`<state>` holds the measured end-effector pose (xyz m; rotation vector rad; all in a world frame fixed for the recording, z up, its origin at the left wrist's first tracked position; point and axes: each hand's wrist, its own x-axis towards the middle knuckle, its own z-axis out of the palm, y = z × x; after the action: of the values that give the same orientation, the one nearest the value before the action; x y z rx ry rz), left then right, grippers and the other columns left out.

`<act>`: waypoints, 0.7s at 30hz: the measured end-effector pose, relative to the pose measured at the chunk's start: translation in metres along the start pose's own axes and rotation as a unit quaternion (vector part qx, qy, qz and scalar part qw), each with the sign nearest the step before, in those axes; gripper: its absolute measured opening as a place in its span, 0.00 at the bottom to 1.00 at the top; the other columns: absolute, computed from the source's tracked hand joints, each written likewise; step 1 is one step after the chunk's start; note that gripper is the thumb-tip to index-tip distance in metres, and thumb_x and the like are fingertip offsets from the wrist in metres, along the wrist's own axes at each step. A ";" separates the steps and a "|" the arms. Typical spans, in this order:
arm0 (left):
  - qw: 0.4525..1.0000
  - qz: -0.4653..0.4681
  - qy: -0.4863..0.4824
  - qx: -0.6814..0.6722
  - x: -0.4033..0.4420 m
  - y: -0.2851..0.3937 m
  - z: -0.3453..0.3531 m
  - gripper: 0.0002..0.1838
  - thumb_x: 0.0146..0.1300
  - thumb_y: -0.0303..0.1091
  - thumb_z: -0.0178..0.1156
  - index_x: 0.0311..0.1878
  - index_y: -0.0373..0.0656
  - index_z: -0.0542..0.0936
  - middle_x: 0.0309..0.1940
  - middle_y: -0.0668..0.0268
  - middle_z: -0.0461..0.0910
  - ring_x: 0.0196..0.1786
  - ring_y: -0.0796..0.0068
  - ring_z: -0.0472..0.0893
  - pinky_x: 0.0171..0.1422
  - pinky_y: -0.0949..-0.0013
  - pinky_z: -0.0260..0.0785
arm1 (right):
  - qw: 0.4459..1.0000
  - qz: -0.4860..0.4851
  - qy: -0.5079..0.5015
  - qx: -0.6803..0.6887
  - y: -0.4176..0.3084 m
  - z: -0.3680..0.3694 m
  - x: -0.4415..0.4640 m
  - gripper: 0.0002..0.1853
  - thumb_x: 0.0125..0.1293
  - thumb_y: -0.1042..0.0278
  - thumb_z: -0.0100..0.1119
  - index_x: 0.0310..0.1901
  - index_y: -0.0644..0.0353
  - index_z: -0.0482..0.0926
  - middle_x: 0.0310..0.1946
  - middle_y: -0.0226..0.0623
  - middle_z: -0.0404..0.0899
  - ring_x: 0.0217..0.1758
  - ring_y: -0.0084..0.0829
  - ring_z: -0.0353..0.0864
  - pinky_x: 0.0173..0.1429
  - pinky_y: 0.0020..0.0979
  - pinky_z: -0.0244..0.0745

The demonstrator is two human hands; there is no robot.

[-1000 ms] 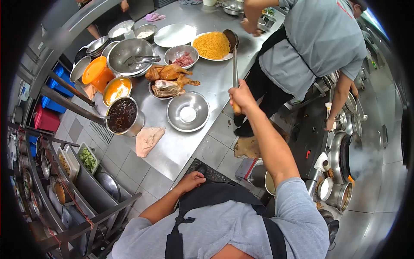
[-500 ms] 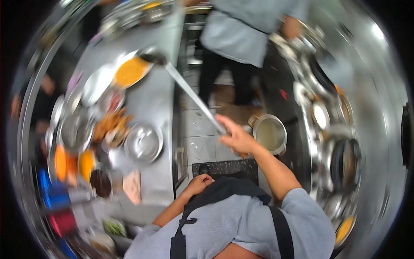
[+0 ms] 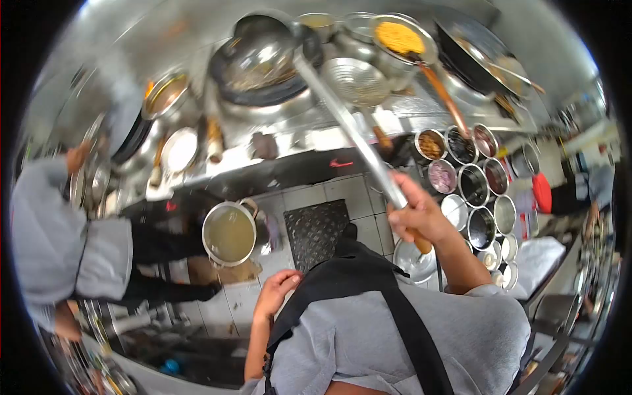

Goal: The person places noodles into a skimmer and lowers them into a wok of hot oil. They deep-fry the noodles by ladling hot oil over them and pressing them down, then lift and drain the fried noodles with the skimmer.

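Observation:
My right hand is closed around the handle of a long metal ladle, near its wooden end. The ladle slants up and left across the view, its dark bowl end blurred over a wok on the stove. My left hand hangs by my black apron, fingers loosely bent, with nothing seen in it. To the right of the wok lies a round perforated strainer. Beyond it, a pan-like strainer with a wooden handle holds yellow food.
Left on the floor side stands a big pot of cloudy liquid. A co-worker in grey works at the left. Several round containers of ingredients stand at the right. Another large wok sits at the upper right. A dark mat lies on the tiles.
My view has turned right, from the steel counter with bowls to the stove. The ladle has come round with my right hand, and its bowl end is now over the wok.

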<state>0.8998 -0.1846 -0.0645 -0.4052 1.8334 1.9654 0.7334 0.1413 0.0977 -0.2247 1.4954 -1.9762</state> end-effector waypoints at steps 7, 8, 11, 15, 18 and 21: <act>0.909 0.050 -0.410 -0.057 0.222 0.208 0.171 0.36 0.69 0.43 0.59 0.73 0.39 0.58 0.62 0.58 0.70 0.59 0.70 0.75 0.62 0.66 0.70 | 0.911 -0.153 0.380 -0.057 -0.078 -0.132 -0.009 0.37 0.61 0.75 0.57 0.72 0.55 0.56 0.19 0.29 0.70 0.13 0.20 0.67 0.17 0.22 0.62; 0.915 0.038 -0.397 -0.069 0.260 0.218 0.211 0.38 0.68 0.46 0.59 0.73 0.36 0.57 0.62 0.58 0.70 0.60 0.68 0.74 0.61 0.64 0.70 | 0.896 -0.152 0.408 -0.087 -0.082 -0.148 -0.010 0.36 0.61 0.75 0.56 0.72 0.56 0.56 0.18 0.28 0.69 0.13 0.20 0.67 0.17 0.22 0.62; 0.894 -0.051 -0.421 -0.146 0.380 0.219 0.315 0.42 0.64 0.53 0.61 0.74 0.45 0.54 0.68 0.53 0.62 0.67 0.57 0.67 0.62 0.57 0.68 | 0.878 -0.180 0.443 -0.017 -0.088 -0.183 -0.021 0.36 0.60 0.77 0.55 0.71 0.58 0.56 0.18 0.28 0.69 0.11 0.20 0.65 0.14 0.22 0.61; 0.850 -0.096 -0.374 -0.358 0.419 0.251 0.388 0.23 0.68 0.49 0.54 0.58 0.43 0.70 0.51 0.53 0.75 0.58 0.54 0.75 0.65 0.44 0.66 | 0.853 -0.208 0.477 0.031 -0.079 -0.202 -0.037 0.36 0.61 0.75 0.58 0.71 0.58 0.56 0.19 0.28 0.68 0.10 0.19 0.64 0.12 0.20 0.61; 0.813 -0.092 -0.361 -0.447 0.422 0.268 0.391 0.22 0.67 0.48 0.55 0.55 0.42 0.72 0.47 0.54 0.77 0.54 0.54 0.77 0.64 0.42 0.65 | 0.844 -0.218 0.489 0.037 -0.066 -0.212 -0.050 0.37 0.62 0.74 0.59 0.71 0.57 0.55 0.19 0.29 0.67 0.10 0.18 0.64 0.12 0.18 0.60; 0.823 -0.076 -0.363 -0.431 0.414 0.289 0.386 0.19 0.66 0.47 0.55 0.51 0.43 0.74 0.43 0.57 0.78 0.52 0.56 0.78 0.64 0.42 0.66 | 0.841 -0.209 0.498 0.018 -0.052 -0.225 -0.054 0.36 0.63 0.74 0.58 0.72 0.57 0.55 0.19 0.29 0.68 0.10 0.18 0.64 0.12 0.18 0.60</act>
<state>0.4260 0.2300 0.0211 -0.0096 0.3799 2.2813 0.6444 0.3607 0.0824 0.6681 2.1464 -2.6588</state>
